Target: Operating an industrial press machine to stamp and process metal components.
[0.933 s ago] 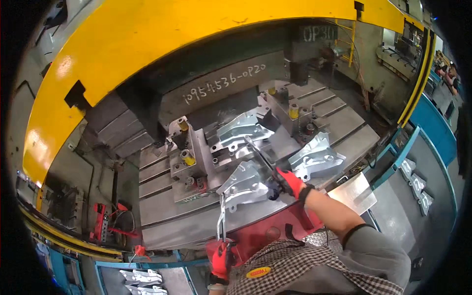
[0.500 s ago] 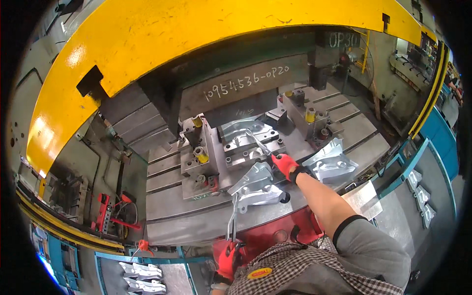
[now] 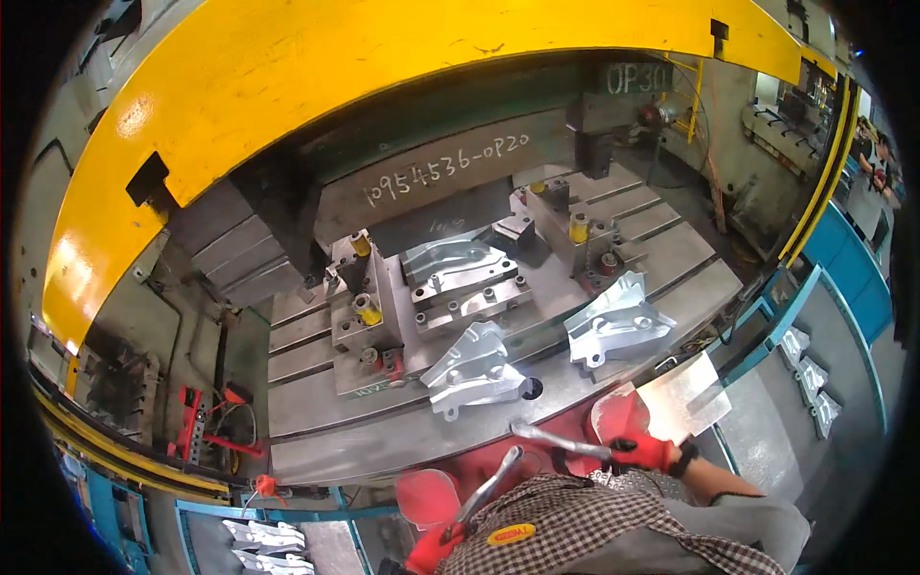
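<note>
You are wearing a checked apron [image 3: 575, 506], and your left hand [image 3: 437, 549], in a red glove, is closing low in front of you around the handles of the left tongs [image 3: 492, 483]. Those metal tongs are slanting up and to the right. Your right hand [image 3: 644, 451], also red-gloved, is curling around the right tongs [image 3: 563, 442], which are pointing left, so that both tips are ending near each other with no part between them. How far the tong jaws are opening, you cannot tell from here.

Just beyond, two red rounded pads [image 3: 427, 497] are standing at the bed's front edge. At lower left, a blue-framed table [image 3: 345, 548] is carrying more silver parts [image 3: 264, 539].

Farther in, the left stamped panel [image 3: 470, 374] and the right stamped panel [image 3: 613, 326] are lying apart on the press bed [image 3: 335, 441]. Behind them, a contoured silver surface is showing on the die block [image 3: 470, 295]; whether it is a separate panel is staying unclear. Yellow-topped guide posts [image 3: 367, 309] are flanking it, and the yellow press beam [image 3: 383, 57] is arching above. Far right, another person [image 3: 874, 168] is standing.
</note>
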Demonstrator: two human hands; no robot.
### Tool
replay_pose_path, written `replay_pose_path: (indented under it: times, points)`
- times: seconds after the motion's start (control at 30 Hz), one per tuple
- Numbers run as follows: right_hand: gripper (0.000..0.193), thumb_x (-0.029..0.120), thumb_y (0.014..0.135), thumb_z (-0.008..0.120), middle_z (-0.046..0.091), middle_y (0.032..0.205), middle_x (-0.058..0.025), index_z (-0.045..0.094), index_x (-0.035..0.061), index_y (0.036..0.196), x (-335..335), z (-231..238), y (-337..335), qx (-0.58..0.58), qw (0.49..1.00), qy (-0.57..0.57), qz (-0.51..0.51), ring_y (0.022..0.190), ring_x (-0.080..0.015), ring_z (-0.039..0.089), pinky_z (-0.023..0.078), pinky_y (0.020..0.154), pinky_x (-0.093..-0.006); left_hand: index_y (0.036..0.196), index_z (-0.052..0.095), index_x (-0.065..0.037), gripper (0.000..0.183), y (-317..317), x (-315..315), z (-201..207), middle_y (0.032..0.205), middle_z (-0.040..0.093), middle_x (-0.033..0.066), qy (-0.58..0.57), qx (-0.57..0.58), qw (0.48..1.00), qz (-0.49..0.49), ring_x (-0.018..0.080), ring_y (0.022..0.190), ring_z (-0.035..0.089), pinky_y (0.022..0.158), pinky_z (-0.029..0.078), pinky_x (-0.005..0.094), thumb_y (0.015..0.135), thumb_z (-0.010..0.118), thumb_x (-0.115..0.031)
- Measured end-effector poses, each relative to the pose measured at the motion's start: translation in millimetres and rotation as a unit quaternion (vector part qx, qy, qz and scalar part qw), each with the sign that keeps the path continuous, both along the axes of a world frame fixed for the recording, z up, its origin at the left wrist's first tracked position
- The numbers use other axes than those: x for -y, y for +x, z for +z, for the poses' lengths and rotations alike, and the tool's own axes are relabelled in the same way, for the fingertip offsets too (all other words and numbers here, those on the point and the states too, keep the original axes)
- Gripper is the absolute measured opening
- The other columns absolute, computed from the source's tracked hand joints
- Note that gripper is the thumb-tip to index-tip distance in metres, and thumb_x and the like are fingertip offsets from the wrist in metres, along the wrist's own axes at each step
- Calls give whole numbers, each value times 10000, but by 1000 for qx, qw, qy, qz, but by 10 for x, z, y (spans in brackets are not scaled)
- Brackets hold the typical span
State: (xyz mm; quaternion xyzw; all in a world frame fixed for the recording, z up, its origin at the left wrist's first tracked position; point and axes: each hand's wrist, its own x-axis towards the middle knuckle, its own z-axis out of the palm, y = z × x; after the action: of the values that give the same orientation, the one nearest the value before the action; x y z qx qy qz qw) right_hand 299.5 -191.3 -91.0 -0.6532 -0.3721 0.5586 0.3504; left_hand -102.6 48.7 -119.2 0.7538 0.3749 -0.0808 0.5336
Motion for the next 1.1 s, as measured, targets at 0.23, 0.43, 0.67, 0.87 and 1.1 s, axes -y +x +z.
replay_pose_path:
  times: [0.23, 0.43, 0.67, 0.87, 1.1]
  points:
    - [392, 433, 710, 653, 524, 1182, -79, 626, 221, 1039, 478, -354, -268, 573, 817, 66, -15, 1151, -308, 445, 367, 944, -468, 1111, 591, -148, 403, 106, 238, -110, 1093, 558, 65, 374, -43, 924, -70, 287, 1022, 464, 821, 349, 481, 777, 581, -374]
    - [374, 440, 708, 633, 552, 1146, -73, 629, 242, 1026, 318, -460, -120, 498, 864, 2, 74, 1099, -317, 477, 368, 938, -470, 1086, 605, -163, 431, 139, 176, -378, 1178, 557, 97, 387, -71, 917, -72, 342, 1124, 467, 911, 347, 527, 746, 594, -428]
    - [335, 394, 721, 628, 587, 1106, -58, 633, 213, 1003, 227, -283, -59, 477, 874, 28, 89, 1060, -302, 523, 398, 903, -452, 981, 650, -112, 381, 140, 211, -360, 1032, 621, 133, 299, -165, 937, -70, 346, 1039, 525, 886, 384, 457, 744, 609, -407]
    - [353, 428, 723, 628, 592, 1097, -74, 633, 192, 986, 222, -376, -47, 527, 843, 38, 101, 1076, -308, 513, 394, 899, -466, 983, 638, -126, 362, 271, 206, -93, 1012, 618, 137, 269, -110, 954, -75, 344, 985, 549, 859, 399, 463, 752, 591, -400]
    - [353, 423, 730, 622, 599, 1076, -77, 628, 171, 977, 224, -409, -28, 499, 861, 11, 98, 1054, -304, 528, 399, 898, -457, 908, 614, -118, 317, 344, 269, 126, 939, 618, 123, 369, -20, 925, -86, 351, 963, 552, 820, 417, 466, 743, 585, -388]
